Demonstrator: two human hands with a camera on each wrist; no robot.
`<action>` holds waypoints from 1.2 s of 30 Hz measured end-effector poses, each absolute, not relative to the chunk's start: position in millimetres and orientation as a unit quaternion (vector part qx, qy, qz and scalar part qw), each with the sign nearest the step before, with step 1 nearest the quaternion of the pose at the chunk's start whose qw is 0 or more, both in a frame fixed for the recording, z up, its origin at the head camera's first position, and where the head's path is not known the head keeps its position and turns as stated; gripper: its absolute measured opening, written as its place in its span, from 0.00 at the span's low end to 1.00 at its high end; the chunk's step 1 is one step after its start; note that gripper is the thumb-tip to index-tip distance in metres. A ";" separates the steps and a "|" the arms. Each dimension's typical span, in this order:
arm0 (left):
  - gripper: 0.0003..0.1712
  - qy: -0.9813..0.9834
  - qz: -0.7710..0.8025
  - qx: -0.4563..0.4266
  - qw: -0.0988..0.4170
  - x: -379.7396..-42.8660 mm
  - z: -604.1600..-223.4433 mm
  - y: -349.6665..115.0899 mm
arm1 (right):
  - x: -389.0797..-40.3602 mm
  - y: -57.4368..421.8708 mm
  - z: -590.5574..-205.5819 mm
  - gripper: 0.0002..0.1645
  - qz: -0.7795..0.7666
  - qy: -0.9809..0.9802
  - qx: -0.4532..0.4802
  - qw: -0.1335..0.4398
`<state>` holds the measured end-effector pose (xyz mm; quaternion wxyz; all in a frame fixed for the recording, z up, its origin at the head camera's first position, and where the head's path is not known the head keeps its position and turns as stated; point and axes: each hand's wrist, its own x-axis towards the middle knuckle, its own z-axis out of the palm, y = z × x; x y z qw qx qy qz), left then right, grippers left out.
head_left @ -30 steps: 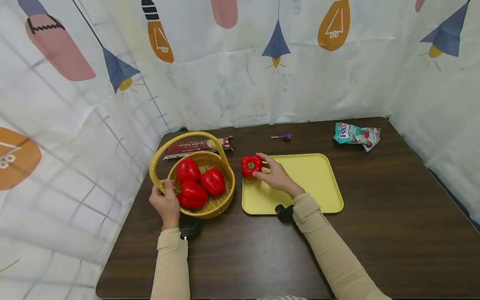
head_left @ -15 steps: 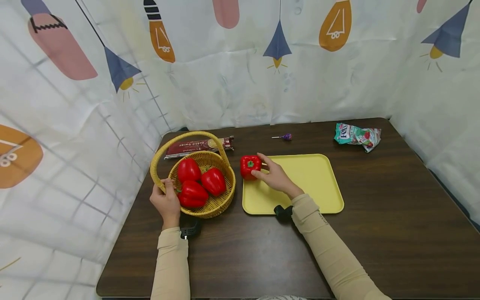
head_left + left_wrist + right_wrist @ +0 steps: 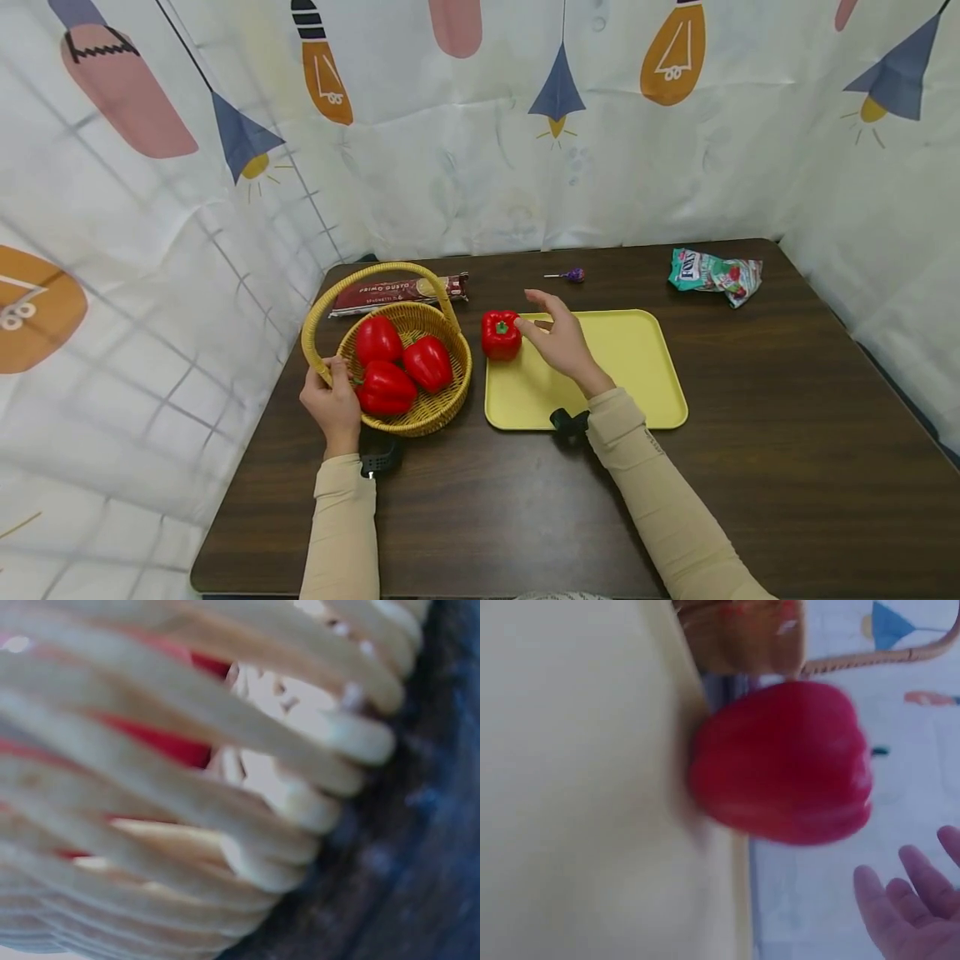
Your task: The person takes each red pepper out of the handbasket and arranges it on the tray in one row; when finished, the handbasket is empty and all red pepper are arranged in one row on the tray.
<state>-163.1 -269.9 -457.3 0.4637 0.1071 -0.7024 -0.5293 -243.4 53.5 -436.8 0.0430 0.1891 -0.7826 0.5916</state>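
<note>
A red bell pepper (image 3: 501, 335) stands upright on the left edge of the yellow tray (image 3: 622, 367), its green stem on top. My right hand (image 3: 558, 340) is beside it with fingers spread; in the right wrist view the fingers (image 3: 922, 900) are apart from the pepper (image 3: 784, 765). My left hand (image 3: 332, 408) grips the yellow wicker basket (image 3: 442, 414) at the base of its arched handle. Three more red bell peppers (image 3: 385, 389) lie inside the basket. The left wrist view shows the basket's woven side (image 3: 187, 750) close up, with red showing through the gaps.
Behind the basket lies a dark red spaghetti pack (image 3: 393, 293). A purple lollipop (image 3: 574, 274) is beyond the tray. At the back right sits a green candy bag (image 3: 715, 273). A patterned curtain (image 3: 480, 167) stands behind the dark wooden table (image 3: 480, 517).
My right hand has let go of the bell pepper, its fingers opening and drawing back to the right. The pepper stays on the tray's edge. The left hand and basket have not moved.
</note>
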 end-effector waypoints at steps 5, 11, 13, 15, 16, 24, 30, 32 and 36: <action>0.17 -0.700 -0.521 0.109 0.476 -157.9 -448.5 -262.6 | -226.6 33.4 -424.7 0.23 0.610 -0.755 0.230 0.069; 0.16 -0.692 -0.516 0.094 0.497 -159.9 -449.4 -264.6 | -204.1 -6.7 -425.5 0.24 0.602 -0.746 0.283 0.029; 0.16 -0.690 -0.516 0.092 0.499 -160.2 -449.7 -265.1 | -200.0 -20.8 -430.1 0.26 0.619 -0.734 0.280 0.011; 0.16 -0.689 -0.518 0.094 0.499 -159.7 -450.0 -265.2 | -197.5 -33.5 -434.8 0.26 0.644 -0.718 0.265 -0.002; 0.16 -0.689 -0.518 0.095 0.498 -159.3 -450.0 -265.2 | -196.5 -39.1 -436.5 0.26 0.655 -0.712 0.253 -0.004; 0.16 -0.695 -0.517 0.096 0.491 -157.3 -448.6 -264.4 | -199.4 -68.6 -438.3 0.32 0.595 -0.773 0.219 0.029; 0.16 -0.699 -0.512 0.096 0.491 -156.5 -447.7 -263.7 | -203.5 -80.3 -433.3 0.36 0.555 -0.809 0.194 -0.015; 0.16 -0.699 -0.511 0.098 0.491 -156.2 -447.7 -263.4 | -205.8 -83.9 -432.4 0.37 0.558 -0.809 0.185 -0.027; 0.16 -0.701 -0.509 0.101 0.489 -156.0 -448.0 -263.5 | -209.8 -90.5 -431.1 0.39 0.536 -0.826 0.171 -0.038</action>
